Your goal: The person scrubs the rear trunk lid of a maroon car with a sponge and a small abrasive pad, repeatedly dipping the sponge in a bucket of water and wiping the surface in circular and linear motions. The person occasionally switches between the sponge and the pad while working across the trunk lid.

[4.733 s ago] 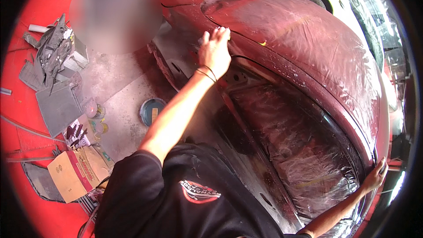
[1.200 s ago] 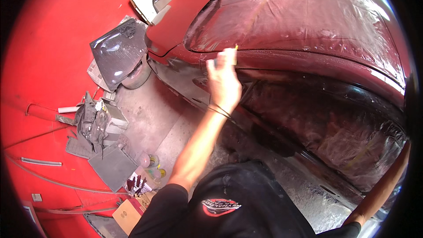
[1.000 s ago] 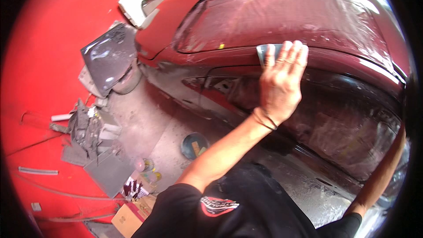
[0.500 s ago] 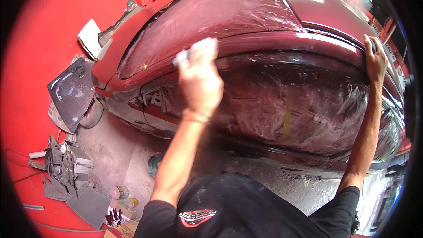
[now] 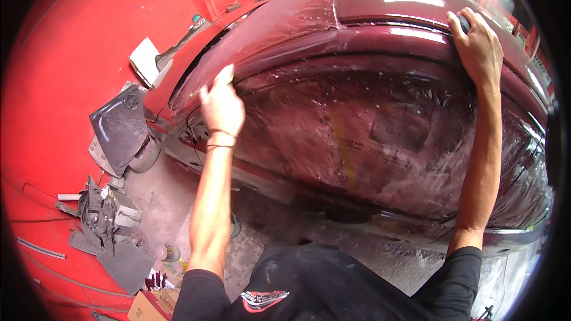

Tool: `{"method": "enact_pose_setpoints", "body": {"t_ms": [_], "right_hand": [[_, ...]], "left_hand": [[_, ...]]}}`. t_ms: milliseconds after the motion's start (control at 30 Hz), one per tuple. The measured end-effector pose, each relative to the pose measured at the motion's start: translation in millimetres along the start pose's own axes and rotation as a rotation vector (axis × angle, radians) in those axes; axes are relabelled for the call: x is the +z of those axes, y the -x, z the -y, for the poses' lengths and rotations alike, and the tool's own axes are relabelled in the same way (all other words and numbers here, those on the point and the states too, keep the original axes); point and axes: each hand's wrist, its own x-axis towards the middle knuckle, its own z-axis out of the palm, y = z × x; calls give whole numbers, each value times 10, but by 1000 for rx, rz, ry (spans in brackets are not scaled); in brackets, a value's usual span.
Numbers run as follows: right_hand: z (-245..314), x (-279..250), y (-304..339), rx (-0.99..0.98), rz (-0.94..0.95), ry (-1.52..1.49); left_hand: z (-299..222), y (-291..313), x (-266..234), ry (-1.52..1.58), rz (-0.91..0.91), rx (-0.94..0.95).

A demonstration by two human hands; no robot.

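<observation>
A dark red car (image 5: 380,41) lies in front of me, its windshield and side windows covered with clear plastic sheeting (image 5: 297,125). My left hand (image 5: 223,107) is over the roof pillar between the windshield and the side window. Motion smears it; its fingers are bent toward the car body, and whatever lies under them is hidden. On the right, my right hand (image 5: 480,47) rests at the roof's edge with its fingers curled round a small dark rounded block (image 5: 464,23). Most of that block is covered by the fingers.
A red wall (image 5: 71,83) rises on the left. Against it lean a dark car panel (image 5: 117,125) and a white panel (image 5: 143,62). Grey scraps (image 5: 98,208), jars (image 5: 168,253) and a cardboard box (image 5: 151,308) are on the floor at lower left.
My left hand has moved left and slightly down along the pillar; the pale piece seen at its fingers no longer shows. My right hand has come left and up along the roof edge. The view has shifted.
</observation>
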Motion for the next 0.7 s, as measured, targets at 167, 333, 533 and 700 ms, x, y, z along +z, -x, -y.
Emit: {"method": "enact_pose_setpoints", "body": {"t_ms": [167,333,533,700], "right_hand": [[-196,-39,23,-86,-146,22],[-98,97,92,-65,-121,-119],[177,-151,-33,72,-84,-236],[10,189,76,-252,-97,136]], "left_hand": [[-2676,-260,-60,415,-274,464],[-2539,-312,-179,303,-156,540],[840,168,142,41,-74,-240],[-1550,-11,-136,-88,-208,132]]}}
